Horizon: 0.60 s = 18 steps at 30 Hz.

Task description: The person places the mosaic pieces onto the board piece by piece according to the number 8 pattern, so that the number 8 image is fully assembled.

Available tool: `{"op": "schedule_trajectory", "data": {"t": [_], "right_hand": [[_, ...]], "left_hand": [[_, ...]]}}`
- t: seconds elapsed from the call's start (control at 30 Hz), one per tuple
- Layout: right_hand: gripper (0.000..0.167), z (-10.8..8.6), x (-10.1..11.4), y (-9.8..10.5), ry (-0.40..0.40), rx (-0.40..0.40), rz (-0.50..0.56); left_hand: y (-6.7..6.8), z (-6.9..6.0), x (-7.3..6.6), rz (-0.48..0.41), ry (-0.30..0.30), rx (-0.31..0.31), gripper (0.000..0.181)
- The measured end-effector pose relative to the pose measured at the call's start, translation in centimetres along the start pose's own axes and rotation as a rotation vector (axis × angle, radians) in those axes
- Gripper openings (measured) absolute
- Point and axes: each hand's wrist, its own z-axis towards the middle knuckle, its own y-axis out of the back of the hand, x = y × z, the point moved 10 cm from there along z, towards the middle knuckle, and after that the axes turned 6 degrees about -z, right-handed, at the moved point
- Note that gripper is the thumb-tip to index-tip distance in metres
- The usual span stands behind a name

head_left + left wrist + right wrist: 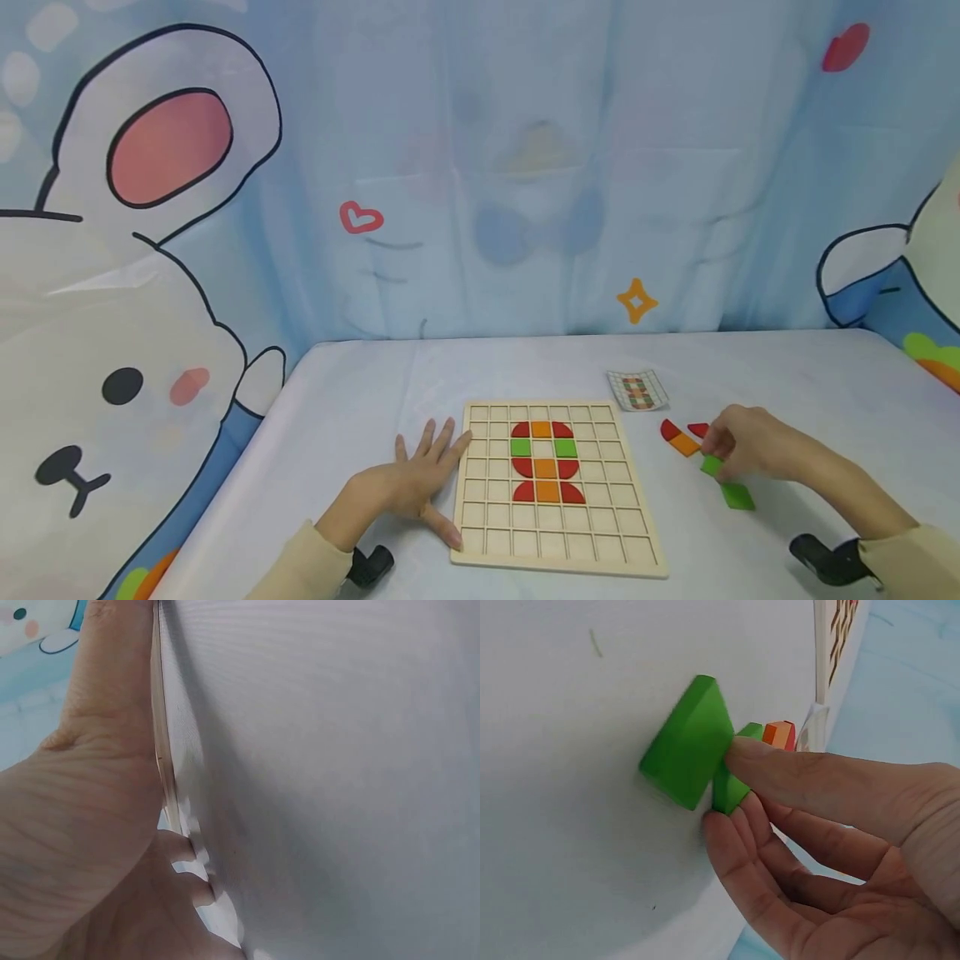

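Note:
My left hand point(412, 479) lies with its fingers spread, touching the left edge of a wooden grid board point(495, 533); in the left wrist view the thumb point(109, 682) runs along that edge. Red rounded, orange square and green square tiles fill part of the board's upper middle. To the right of the board, my right hand point(761, 446) pinches a green square tile point(731, 791) between thumb and fingers, low over the tabletop. Another green tile point(738, 497) lies just nearer to me. Beyond the hand are an orange tile point(685, 444) and red rounded tiles point(667, 429).
A small pattern card point(639, 391) with a printed coloured grid lies past the board's top right corner. White cloth covers the table point(360, 392). A blue cartoon curtain point(525, 275) hangs behind the table's far edge.

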Motion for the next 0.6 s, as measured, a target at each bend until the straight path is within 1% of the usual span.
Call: {"op": "schedule_trajectory", "data": {"t": [0.1, 0.2, 0.43, 0.53, 0.6], "right_hand": [[0.022, 0.1, 0.0, -0.1, -0.009, 0.016, 0.004], [0.023, -0.1, -0.2, 0.0, -0.001, -0.002, 0.013], [0.025, -0.8, -0.4, 0.7, 0.028, -0.117, 0.052], [0.024, -1.0, 0.4, 1.1, 0.065, -0.156, 0.058], [0.022, -1.3, 1.5, 1.5, 0.107, -0.185, 0.061]], "left_hand": [[0.1, -0.1, 0.0, -0.007, 0.003, -0.001, 0.133], [0.0, -0.1, -0.1, 0.002, 0.003, -0.001, 0.133], [0.0, -0.2, -0.3, 0.007, 0.006, 0.000, 0.134], [0.0, -0.3, -0.3, 0.002, 0.005, -0.001, 0.134], [0.0, -0.3, -0.3, -0.002, 0.003, -0.001, 0.134]]}}
